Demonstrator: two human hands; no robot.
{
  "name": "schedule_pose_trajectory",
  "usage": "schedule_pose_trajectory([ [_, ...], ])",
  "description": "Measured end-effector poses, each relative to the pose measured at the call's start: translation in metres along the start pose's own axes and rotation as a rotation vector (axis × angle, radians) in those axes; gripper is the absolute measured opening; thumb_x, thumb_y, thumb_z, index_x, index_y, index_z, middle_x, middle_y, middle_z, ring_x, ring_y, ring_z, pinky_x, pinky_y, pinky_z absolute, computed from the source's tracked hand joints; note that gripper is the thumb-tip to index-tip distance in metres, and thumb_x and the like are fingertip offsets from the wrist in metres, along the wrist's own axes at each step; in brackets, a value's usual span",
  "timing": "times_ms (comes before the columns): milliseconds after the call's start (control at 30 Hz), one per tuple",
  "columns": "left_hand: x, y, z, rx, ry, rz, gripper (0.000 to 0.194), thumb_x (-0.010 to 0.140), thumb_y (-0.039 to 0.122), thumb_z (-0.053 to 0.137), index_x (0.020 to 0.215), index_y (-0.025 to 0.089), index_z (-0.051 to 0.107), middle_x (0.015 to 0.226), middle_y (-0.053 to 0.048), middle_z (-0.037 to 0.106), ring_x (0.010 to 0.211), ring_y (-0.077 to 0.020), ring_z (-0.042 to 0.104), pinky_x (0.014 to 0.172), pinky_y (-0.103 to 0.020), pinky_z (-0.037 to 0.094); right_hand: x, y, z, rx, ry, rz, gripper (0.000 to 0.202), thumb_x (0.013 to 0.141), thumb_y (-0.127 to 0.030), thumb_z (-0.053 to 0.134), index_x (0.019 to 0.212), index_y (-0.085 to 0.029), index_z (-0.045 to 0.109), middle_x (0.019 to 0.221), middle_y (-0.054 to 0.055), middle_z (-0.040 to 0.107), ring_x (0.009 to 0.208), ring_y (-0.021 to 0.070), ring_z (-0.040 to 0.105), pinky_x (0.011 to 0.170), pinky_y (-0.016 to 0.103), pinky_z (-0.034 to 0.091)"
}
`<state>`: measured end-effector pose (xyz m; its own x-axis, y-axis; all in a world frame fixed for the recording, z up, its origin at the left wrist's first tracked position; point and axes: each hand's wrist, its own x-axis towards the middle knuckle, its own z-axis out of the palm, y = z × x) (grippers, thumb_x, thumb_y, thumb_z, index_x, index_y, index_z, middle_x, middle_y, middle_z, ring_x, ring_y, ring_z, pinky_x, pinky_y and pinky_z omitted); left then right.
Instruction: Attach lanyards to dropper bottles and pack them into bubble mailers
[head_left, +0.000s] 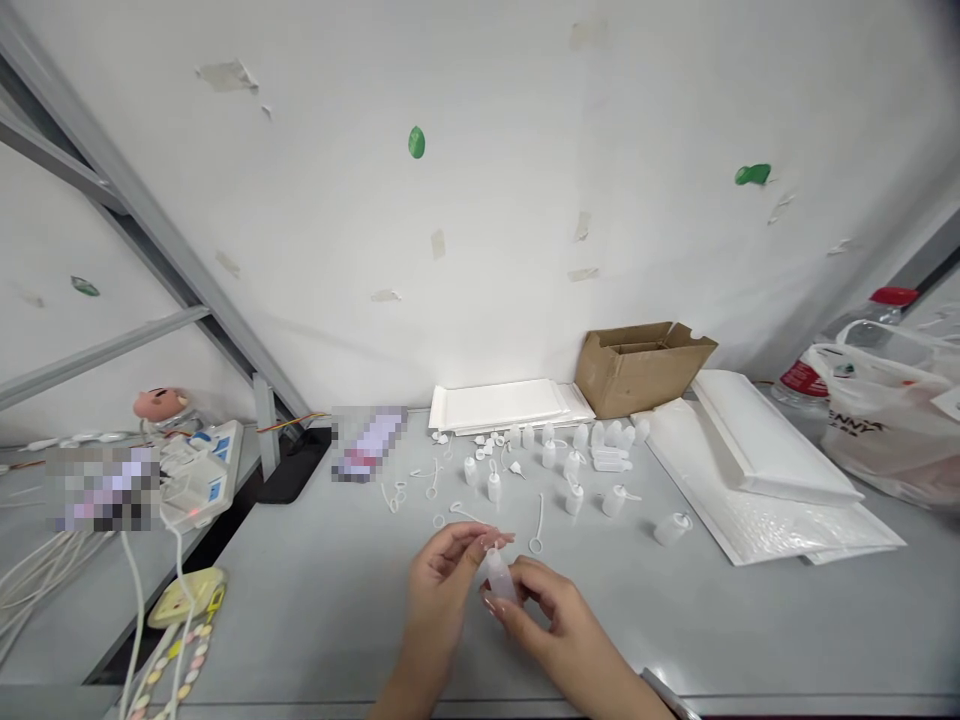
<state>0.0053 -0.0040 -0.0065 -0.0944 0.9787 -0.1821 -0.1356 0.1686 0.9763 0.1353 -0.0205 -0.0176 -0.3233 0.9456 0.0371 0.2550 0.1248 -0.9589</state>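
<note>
My right hand [536,605] holds a small translucent squeeze bottle [500,578] upright near the front of the table. At the bottle's top, my left hand [452,565] pinches the white tip between thumb and fingers; what exactly it grips there is too small to make out. Just beyond my hands lie white loop straps, one strap [538,525] to the right and another [469,515] to the left. Several capped bottles stand farther back, among them one bottle [494,487] near the middle. Another capped bottle [673,529] lies tipped over at the right.
White padded envelopes [495,402] and a cardboard box [645,370] stand along the wall. More envelopes [787,440] and a plastic bag [885,430] occupy the right. Cables, a power strip [202,480] and a yellow case [187,597] are at the left.
</note>
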Motion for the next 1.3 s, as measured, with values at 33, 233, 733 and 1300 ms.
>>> schedule_pose_trajectory([
  [33,-0.001,-0.001,0.0,-0.015,-0.004,0.0,0.019,0.068,0.037,0.065,0.073,0.019,0.065,0.079,-0.006,0.072,0.082,-0.0221,0.065,0.073,-0.03,0.05,0.001,0.002,0.0,-0.01,0.018,0.004,0.016,0.082,-0.03,0.052,0.074,-0.018,0.06,0.067,-0.001,0.052,0.067,0.0135,0.05,0.062,0.023,0.042],
  [233,-0.002,-0.007,-0.003,-0.088,-0.073,-0.022,0.026,0.073,0.042,0.06,0.074,0.018,0.069,0.086,-0.007,0.072,0.092,-0.0233,0.062,0.086,-0.033,0.045,0.0,0.005,-0.003,-0.064,0.066,0.041,0.02,0.081,-0.033,0.053,0.07,-0.017,0.058,0.064,-0.002,0.049,0.065,0.013,0.048,0.061,0.023,0.041],
  [733,-0.001,0.002,-0.002,-0.243,-0.146,-0.211,0.023,0.062,0.03,0.073,0.081,0.018,0.07,0.094,-0.008,0.07,0.097,-0.0225,0.058,0.092,-0.036,0.04,-0.004,0.014,0.001,-0.509,0.387,-0.437,0.014,0.088,-0.022,0.044,0.088,-0.017,0.057,0.064,0.003,0.055,0.058,0.0156,0.05,0.052,0.028,0.045],
  [1300,-0.008,0.004,0.011,-0.395,-0.211,-0.288,0.024,0.062,0.028,0.074,0.083,0.018,0.07,0.092,-0.007,0.068,0.094,-0.0193,0.058,0.09,-0.032,0.039,-0.004,0.008,0.005,-0.68,0.554,-0.618,0.019,0.086,-0.012,0.043,0.1,-0.017,0.055,0.063,0.004,0.059,0.056,0.0181,0.051,0.052,0.033,0.046],
])
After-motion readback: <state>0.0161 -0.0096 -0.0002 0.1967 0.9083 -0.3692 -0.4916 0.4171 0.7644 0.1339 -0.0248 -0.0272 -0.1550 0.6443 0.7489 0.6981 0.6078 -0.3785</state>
